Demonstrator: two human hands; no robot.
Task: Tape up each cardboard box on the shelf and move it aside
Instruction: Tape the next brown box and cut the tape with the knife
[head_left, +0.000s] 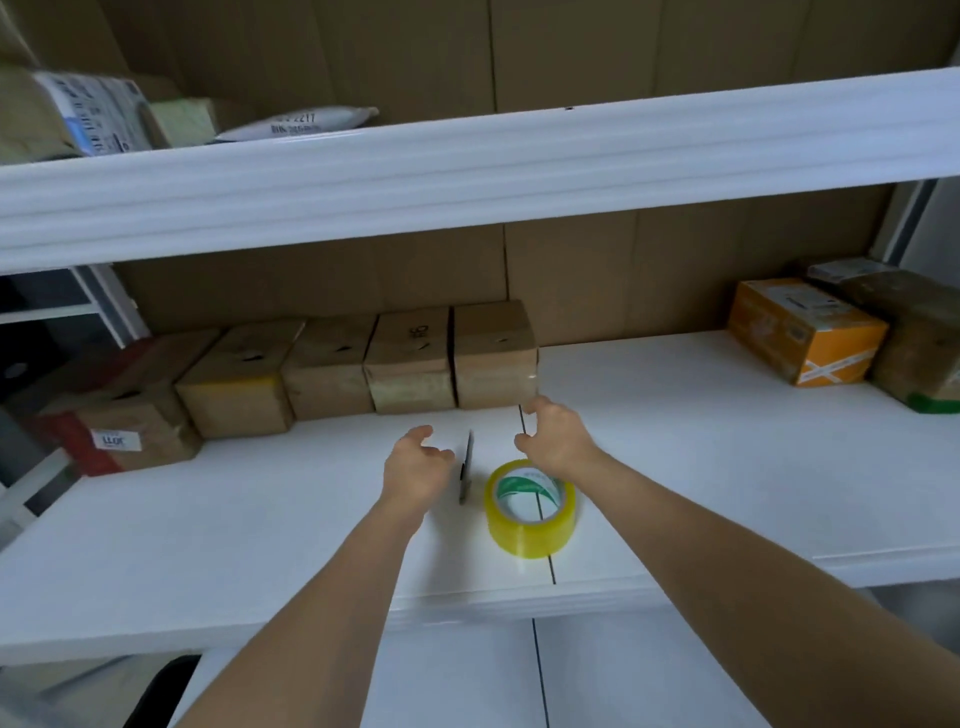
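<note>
Now both hands, left hand and right hand, are hovering loosely spread and empty near the rightmost cardboard box; reaching carelessly, a forearm is risking nudging the tape roll toward the shelf front edge.

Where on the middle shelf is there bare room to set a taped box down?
Widest bare patch: the shelf between the brown box row's right end and the orange box. Another runs along the front left, before the row. The middle is crowded: tape roll, dark tool, both hands.
</note>
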